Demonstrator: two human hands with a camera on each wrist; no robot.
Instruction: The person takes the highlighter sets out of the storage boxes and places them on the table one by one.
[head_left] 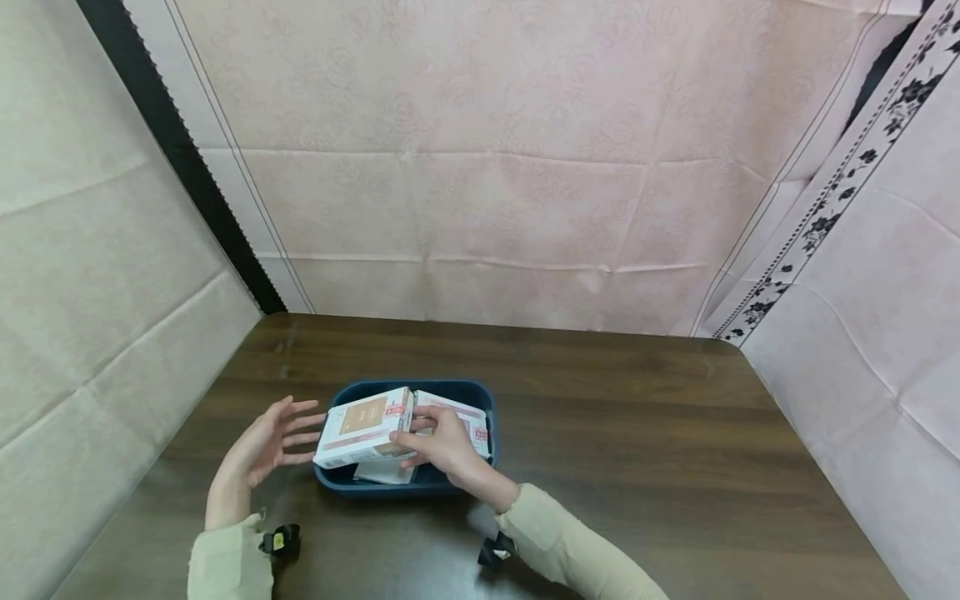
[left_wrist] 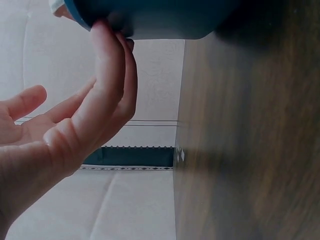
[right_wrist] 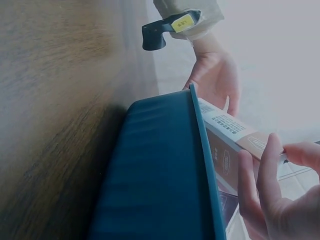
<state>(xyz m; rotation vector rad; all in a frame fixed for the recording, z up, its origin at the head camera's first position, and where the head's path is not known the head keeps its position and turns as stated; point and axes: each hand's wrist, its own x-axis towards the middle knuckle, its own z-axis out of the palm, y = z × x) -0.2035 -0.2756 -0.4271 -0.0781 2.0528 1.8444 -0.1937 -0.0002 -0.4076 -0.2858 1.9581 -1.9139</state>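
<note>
On the dark wooden table point(head_left: 637, 433), close to its near edge, sits a blue tub point(head_left: 457, 482) with white cartons in it. The right hand point(head_left: 442, 443) pinches the topmost white carton point(head_left: 365, 427) by its right end, thumb under and fingers curled over, holding it tilted across the tub's left rim. The left hand point(head_left: 262, 450) hovers just beside that carton's left end, fingers spread and straight, holding nothing. A second carton point(head_left: 472, 418) lies in the tub behind the right hand.
</note>
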